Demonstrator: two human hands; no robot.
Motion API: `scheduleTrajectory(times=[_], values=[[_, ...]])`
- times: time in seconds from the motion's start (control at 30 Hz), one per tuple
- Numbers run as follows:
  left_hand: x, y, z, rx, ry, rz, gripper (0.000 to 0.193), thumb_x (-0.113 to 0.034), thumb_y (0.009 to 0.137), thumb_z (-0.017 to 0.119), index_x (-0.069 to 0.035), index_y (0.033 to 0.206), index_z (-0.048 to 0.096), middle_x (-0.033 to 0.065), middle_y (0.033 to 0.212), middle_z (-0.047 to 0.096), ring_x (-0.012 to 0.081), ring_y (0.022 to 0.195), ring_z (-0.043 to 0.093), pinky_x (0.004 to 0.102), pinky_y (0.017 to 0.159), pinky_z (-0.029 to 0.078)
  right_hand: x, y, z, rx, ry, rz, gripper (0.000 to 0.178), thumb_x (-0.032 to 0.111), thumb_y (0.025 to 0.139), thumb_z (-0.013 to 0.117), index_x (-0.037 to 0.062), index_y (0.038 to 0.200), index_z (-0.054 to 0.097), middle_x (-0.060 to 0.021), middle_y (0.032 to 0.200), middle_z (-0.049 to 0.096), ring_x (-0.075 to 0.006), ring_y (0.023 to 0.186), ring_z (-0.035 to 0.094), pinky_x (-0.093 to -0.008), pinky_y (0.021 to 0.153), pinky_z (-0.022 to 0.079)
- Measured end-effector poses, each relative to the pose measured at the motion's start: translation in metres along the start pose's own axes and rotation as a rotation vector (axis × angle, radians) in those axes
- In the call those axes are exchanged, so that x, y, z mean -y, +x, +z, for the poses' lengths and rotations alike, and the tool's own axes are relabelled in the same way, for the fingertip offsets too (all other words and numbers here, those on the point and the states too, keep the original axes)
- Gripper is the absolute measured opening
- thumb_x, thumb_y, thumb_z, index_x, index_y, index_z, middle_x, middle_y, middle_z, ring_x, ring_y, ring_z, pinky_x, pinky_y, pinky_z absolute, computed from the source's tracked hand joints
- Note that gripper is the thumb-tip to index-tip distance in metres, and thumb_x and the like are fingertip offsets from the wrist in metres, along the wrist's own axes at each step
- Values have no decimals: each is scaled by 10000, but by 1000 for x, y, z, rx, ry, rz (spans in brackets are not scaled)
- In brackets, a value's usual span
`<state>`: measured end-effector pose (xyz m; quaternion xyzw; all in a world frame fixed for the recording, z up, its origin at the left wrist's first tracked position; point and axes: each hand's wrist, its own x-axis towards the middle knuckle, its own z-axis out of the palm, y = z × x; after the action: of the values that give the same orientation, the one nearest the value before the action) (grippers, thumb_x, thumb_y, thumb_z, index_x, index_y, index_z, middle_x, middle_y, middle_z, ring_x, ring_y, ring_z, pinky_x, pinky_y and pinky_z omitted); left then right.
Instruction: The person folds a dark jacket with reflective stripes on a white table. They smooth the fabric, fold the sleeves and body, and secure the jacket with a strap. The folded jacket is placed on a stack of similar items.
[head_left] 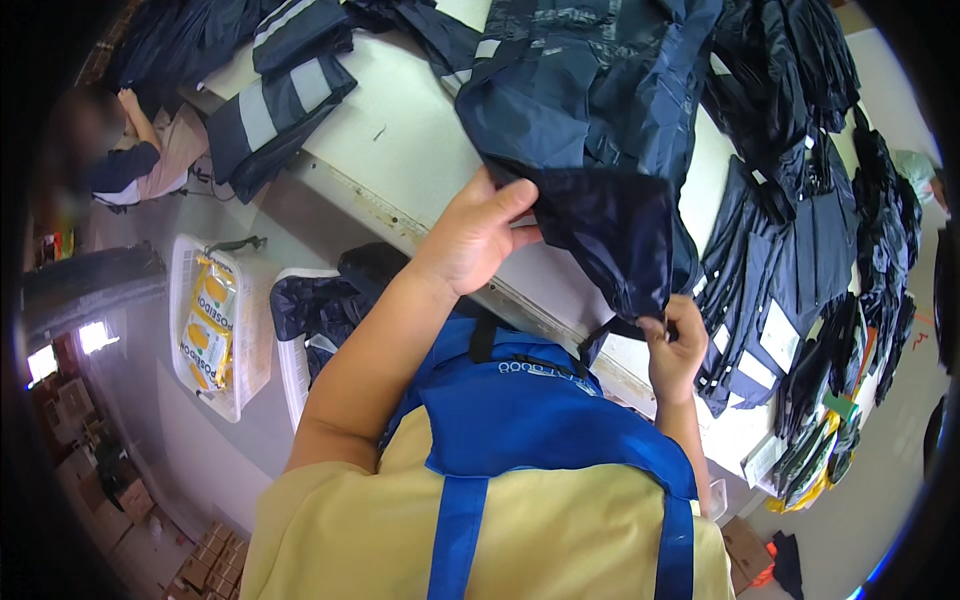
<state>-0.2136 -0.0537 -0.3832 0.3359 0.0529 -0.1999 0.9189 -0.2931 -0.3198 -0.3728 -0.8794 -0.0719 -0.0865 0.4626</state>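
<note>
A dark navy garment of shiny, waterproof-looking fabric (590,110) lies spread over the pale worktable, its near end hanging at the front edge. My left hand (475,235) grips the left side of that end, with the thumb on the cloth and some fingers hidden behind it. At the lower right corner, the fingertips of my right hand (678,345) pinch the hem. Between the two hands the loose flap (620,235) is stretched in a slanting fold.
Folded dark garments with grey bands (270,115) lie at the table's (400,90) far left. More dark garments (780,240) are piled to the right. On the floor at left stand a white basket (245,375) with yellow packages and another holding dark cloth. A person (150,150) is beyond them.
</note>
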Motion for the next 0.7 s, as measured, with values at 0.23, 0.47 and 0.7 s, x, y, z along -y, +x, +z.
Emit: scheduleTrajectory(times=[0.23,0.47,0.7], values=[[1,-11,25,-219,230,204,862,124,743,644,-68,1448,187,122,1263,489,191,1124,520,313,932,450,3,-9,-14,444,311,285,410,128,678,782,39,1060,662,-30,918,578,-68,682,450,-226,573,368],[5,-13,26,-196,754,497,812,150,700,526,-143,1423,303,104,1236,536,199,1113,543,298,944,422,32,53,-15,164,556,309,394,230,815,638,-18,1118,592,-51,928,608,-14,594,422,-160,532,326],[0,-24,23,-117,1027,469,617,108,757,554,-96,1328,441,111,1180,559,180,1071,557,323,938,439,87,72,54,274,415,311,125,102,832,691,0,873,631,11,711,591,-9,620,468,-169,553,361]])
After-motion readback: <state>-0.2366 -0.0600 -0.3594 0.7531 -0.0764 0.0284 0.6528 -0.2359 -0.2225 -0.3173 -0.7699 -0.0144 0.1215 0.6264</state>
